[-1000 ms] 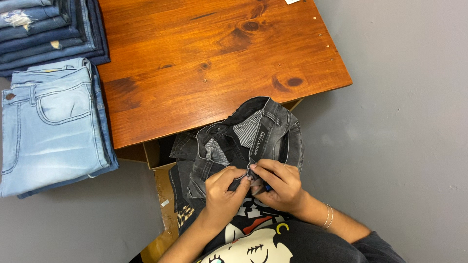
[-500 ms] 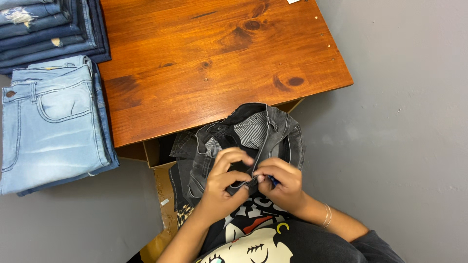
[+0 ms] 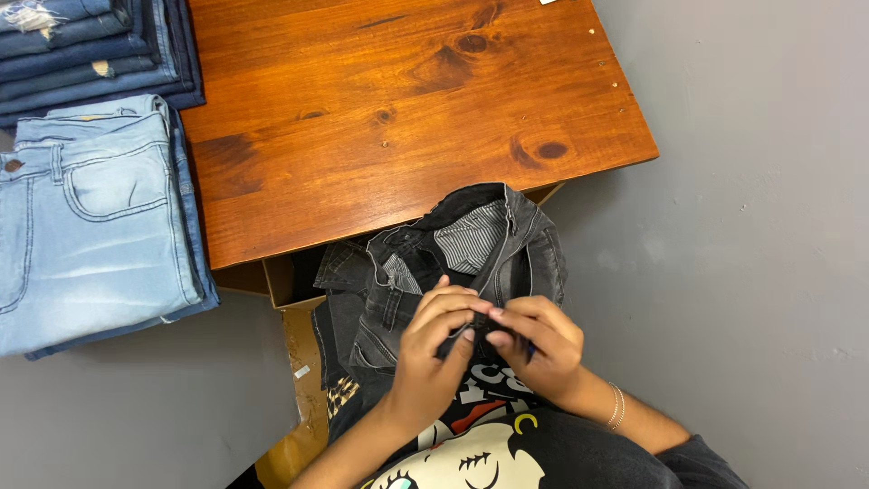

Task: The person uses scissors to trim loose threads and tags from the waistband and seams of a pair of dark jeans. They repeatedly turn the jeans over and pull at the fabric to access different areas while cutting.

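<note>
A pair of dark grey jeans (image 3: 425, 263) hangs over my lap just below the near edge of the wooden table (image 3: 389, 109), waistband open with striped pocket lining showing. My left hand (image 3: 434, 349) pinches the fly area of the jeans from the left. Opposite it, my right hand (image 3: 534, 349) grips the same spot, fingertips meeting the left hand's. Both hands are closed on the fabric near the zipper.
Folded light blue jeans (image 3: 86, 226) lie at the left, beside a stack of darker blue jeans (image 3: 90, 45) at the top left. A cardboard box (image 3: 294, 362) sits under the table's near edge. Grey floor (image 3: 751, 226) lies to the right.
Both hands have shifted slightly up along the fly of the dark jeans, fingers closing tighter together. The jeans' waistband has moved a little.
</note>
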